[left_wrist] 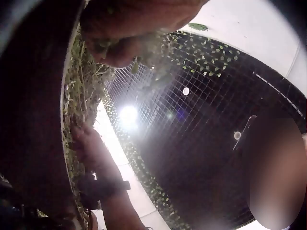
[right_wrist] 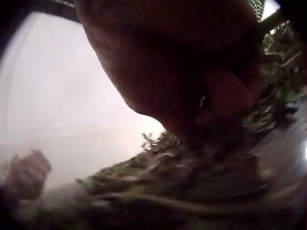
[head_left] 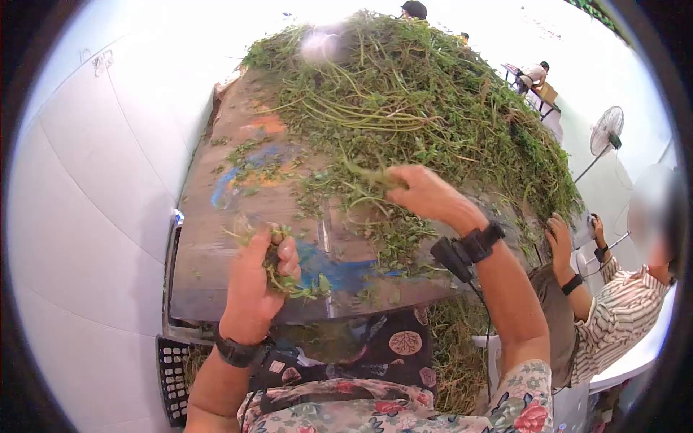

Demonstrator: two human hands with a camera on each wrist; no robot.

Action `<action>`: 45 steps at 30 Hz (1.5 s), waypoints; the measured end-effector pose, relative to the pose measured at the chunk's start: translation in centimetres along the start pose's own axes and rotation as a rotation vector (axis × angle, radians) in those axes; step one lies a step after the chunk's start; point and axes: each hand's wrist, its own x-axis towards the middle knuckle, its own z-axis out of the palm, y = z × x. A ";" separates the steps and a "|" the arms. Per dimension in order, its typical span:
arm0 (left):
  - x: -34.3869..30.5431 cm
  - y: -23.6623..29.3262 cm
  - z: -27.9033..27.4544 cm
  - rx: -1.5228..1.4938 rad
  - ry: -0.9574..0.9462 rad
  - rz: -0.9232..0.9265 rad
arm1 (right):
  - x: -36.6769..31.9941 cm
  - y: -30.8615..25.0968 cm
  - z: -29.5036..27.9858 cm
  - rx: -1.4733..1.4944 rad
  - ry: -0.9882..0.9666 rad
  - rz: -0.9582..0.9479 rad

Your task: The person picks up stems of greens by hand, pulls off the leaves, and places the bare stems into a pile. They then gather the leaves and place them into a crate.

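A big heap of leafy green stems (head_left: 404, 86) covers the far and right parts of the table (head_left: 209, 281). Over the table's near left side, my left hand (head_left: 254, 281) grips a small bunch of leafy stems (head_left: 292, 287), with sprigs poking out past the fingers. My right hand (head_left: 426, 193) reaches to the near edge of the heap and pinches some stems (head_left: 364, 173), which are blurred. In the right wrist view the right hand (right_wrist: 192, 72) is dark, with greenery under its fingers.
Loose leaves (head_left: 249, 162) lie scattered on the table's left half. Another person's hand (head_left: 559, 242) is at the heap's right edge. A black crate (head_left: 173, 379) stands below at left, more stems (head_left: 455, 346) lie below the near edge, and a fan (head_left: 606, 130) stands at right.
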 end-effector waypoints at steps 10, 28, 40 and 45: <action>0.0 0.0 0.2 -0.010 -0.014 -0.006 | 6.9 4.9 1.4 -0.224 0.018 -0.034; 0.2 -0.1 -0.2 -0.025 -0.026 -0.007 | -4.7 2.0 -0.2 -0.066 -0.041 0.067; 0.0 0.1 0.2 0.004 0.028 -0.005 | 6.6 -1.3 1.2 -0.103 0.187 -0.006; 0.1 0.0 0.3 0.007 0.025 0.008 | 9.9 0.7 4.0 -0.323 -0.040 -0.100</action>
